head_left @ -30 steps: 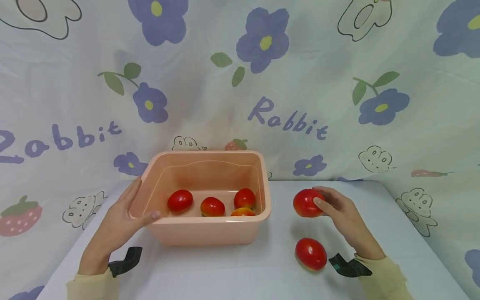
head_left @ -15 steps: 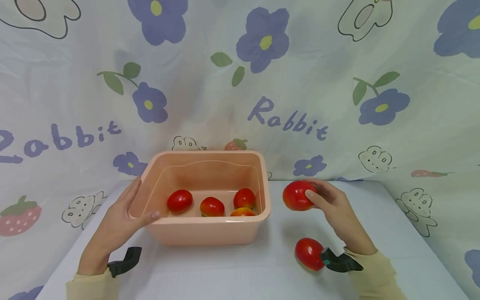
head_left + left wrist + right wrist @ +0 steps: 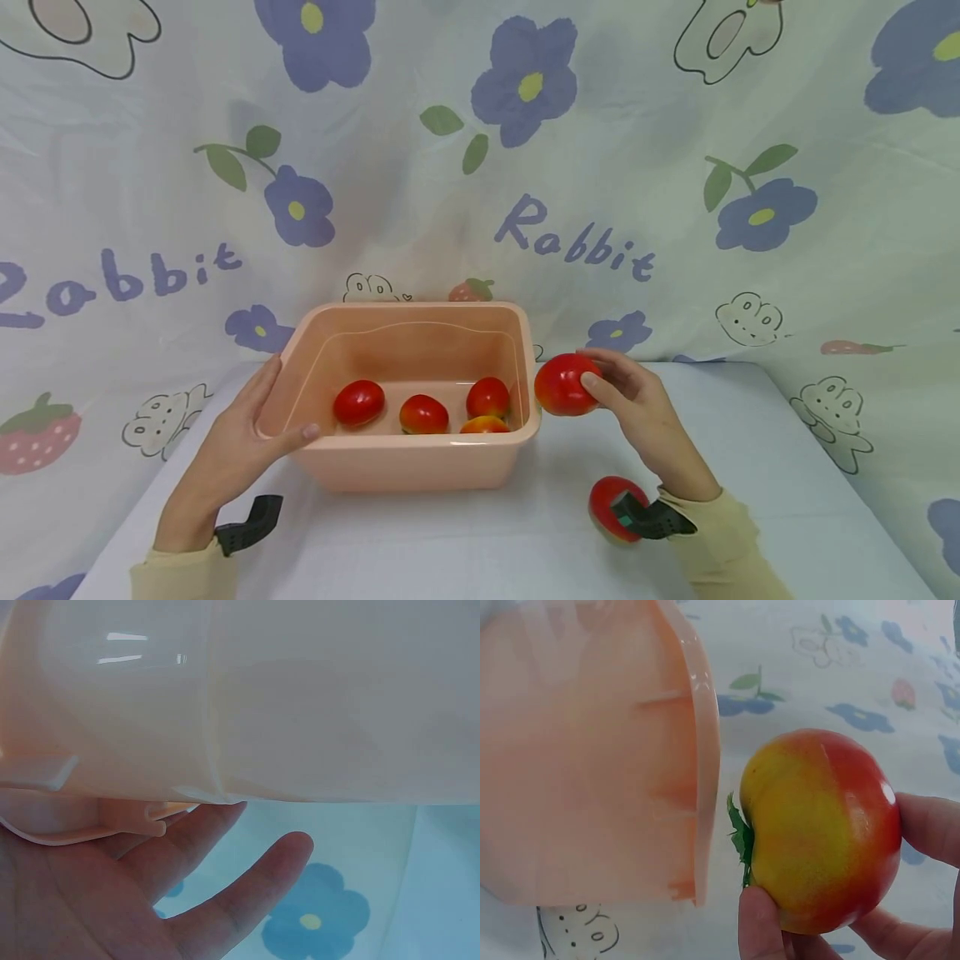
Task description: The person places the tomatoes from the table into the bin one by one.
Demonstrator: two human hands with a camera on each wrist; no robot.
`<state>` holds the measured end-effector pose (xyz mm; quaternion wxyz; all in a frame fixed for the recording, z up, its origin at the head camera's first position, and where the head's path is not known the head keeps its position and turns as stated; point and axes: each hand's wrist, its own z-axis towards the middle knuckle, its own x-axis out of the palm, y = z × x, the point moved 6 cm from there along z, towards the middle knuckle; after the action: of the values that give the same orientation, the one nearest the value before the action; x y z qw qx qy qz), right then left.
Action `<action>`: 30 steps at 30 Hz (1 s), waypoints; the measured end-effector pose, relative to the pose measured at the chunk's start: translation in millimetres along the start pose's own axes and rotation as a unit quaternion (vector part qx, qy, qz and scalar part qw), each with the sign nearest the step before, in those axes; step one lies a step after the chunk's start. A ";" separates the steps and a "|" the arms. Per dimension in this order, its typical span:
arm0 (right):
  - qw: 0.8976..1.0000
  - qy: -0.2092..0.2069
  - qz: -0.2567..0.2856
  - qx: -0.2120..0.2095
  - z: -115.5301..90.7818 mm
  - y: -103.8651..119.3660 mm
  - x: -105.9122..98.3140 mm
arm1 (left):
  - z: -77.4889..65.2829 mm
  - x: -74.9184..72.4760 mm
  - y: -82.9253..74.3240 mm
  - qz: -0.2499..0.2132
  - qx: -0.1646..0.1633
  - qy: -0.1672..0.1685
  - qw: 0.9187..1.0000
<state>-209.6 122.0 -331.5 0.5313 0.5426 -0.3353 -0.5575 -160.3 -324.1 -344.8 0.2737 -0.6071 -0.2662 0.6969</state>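
My right hand holds a red tomato up just beside the right rim of the peach plastic bin. In the right wrist view this tomato shows a yellow side and a green leafy stem, pinched between thumb and fingers. My left hand grips the bin's left front corner, thumb over the rim and fingers along the outer side. Several tomatoes lie in the bin. Another tomato sits on the table, partly hidden by the right wrist's camera mount.
A white-covered table bears the bin. Behind it hangs a pale cloth printed with flowers, rabbits and lettering. The bin's right rim stands between the held tomato and the bin's inside.
My right hand has carried its tomato left and slightly up, closer to the bin. Its wrist mount now covers part of the table tomato. My left hand and the bin stay put.
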 end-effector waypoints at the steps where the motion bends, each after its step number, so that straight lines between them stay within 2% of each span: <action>1: 1.000 0.001 0.001 -0.002 0.8 0.6 2.0 | 0.0 0.2 0.0 0.000 0.000 0.000 1.000; 13: 1.000 0.011 0.026 0.002 7.8 6.8 21.3 | -0.6 0.2 -1.1 -0.004 0.001 -0.001 1.000; 19: 1.000 0.009 0.019 0.001 10.9 9.7 33.1 | -0.8 0.4 -0.5 -0.001 -0.004 0.002 1.000; 30: 1.000 0.010 0.003 -0.028 18.2 18.9 46.9 | -1.4 0.3 0.9 0.001 -0.006 0.004 1.000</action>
<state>-215.6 69.5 -321.8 0.5516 0.5322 -0.3160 -0.5592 -159.1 -324.4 -345.8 0.2708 -0.6117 -0.2687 0.6931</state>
